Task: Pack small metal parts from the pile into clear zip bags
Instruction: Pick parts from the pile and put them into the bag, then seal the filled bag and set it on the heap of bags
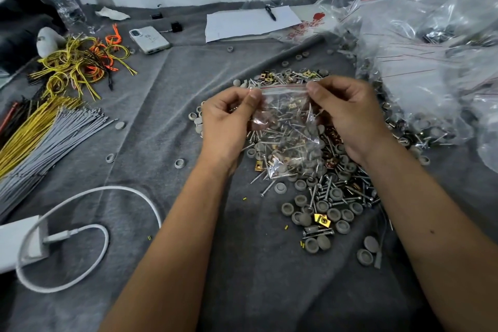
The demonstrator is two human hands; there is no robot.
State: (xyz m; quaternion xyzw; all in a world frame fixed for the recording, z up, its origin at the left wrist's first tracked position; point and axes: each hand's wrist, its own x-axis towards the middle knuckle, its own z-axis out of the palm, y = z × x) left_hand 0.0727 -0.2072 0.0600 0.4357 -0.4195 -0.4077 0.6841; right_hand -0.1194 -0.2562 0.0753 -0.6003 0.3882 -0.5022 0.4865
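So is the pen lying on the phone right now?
No, the pen lies on the white paper at the far edge of the cloth, well apart from the phone to its left.

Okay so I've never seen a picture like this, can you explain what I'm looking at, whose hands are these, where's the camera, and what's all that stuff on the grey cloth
There is one picture, from a camera worn on a person's head, looking down at their own bare hands. The left hand and right hand each pinch a top corner of a small clear zip bag that already holds screws and grey caps. Beneath it, on the grey cloth, lies the pile of screws, grey caps and gold clips. To the right are more clear bags. On the left lie yellow wires, grey cable ties, a phone and a white charging cable.
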